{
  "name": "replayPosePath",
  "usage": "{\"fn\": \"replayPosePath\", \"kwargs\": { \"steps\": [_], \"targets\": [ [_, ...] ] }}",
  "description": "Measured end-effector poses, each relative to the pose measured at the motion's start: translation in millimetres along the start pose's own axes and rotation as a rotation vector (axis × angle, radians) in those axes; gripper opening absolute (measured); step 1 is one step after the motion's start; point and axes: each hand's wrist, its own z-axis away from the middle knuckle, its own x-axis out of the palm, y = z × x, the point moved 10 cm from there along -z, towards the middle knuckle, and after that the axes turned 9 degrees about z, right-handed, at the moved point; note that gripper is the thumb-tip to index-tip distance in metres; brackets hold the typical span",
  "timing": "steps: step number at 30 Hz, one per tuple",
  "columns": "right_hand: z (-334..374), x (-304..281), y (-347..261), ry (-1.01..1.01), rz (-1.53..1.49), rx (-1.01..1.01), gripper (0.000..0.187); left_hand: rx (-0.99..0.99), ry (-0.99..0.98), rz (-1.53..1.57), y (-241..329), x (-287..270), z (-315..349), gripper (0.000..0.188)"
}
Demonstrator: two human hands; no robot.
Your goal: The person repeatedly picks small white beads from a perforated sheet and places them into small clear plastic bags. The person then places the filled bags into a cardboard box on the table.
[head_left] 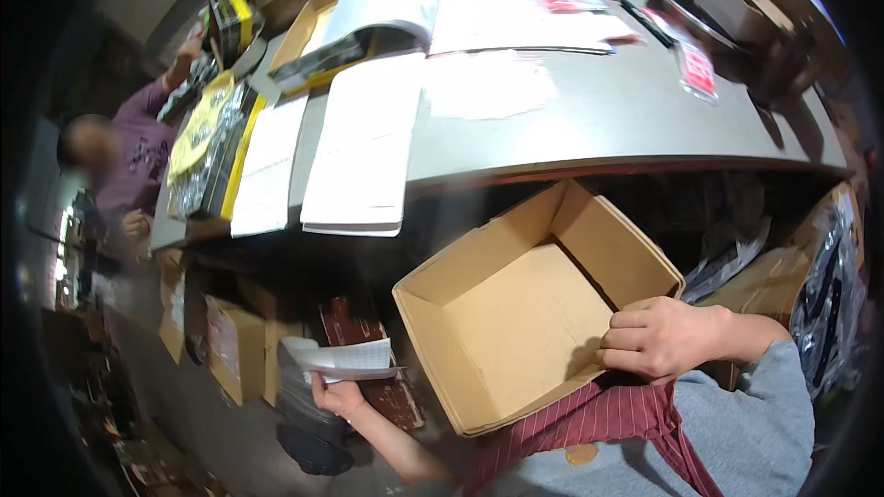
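Note:
An open cardboard box [516, 331], with nothing in it, is tilted in front of my body, below the table's front edge. My right hand [658, 340] is closed over its near right rim, fingers curled inside the wall. Low on the left, my left hand [339, 398] pinches a few printed white sheets [354, 357], thumb on their lower edge. The sheets are partly curled and slightly blurred. A striped dark red apron [589, 414] lies against the box's near side.
On the grey table [589, 129] lie a stack of papers [364, 147], loose sheets and a red-and-white packet [696, 69]. Cartons [235, 350] stand on the floor at left. Another person [133, 152] is at the table's left end. Plastic-wrapped goods [833, 294] are at right.

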Motion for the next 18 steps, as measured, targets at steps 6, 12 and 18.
{"fn": "replayPosePath", "kwargs": {
  "steps": [6,12,18],
  "targets": [
    [45.2,-14.2,9.3,-0.058,0.011,0.155,0.033,-0.086,-0.480,0.159,-7.2,196.6,89.1,0.016],
    [64.0,38.5,63.4,-0.613,-0.080,0.243,0.064,-0.303,-0.826,0.531,-1.4,282.6,104.6,0.023],
    [76.3,15.4,80.6,-0.530,0.084,0.219,0.041,-0.514,-1.074,0.455,-13.4,320.5,133.1,0.025]
  ]
}}
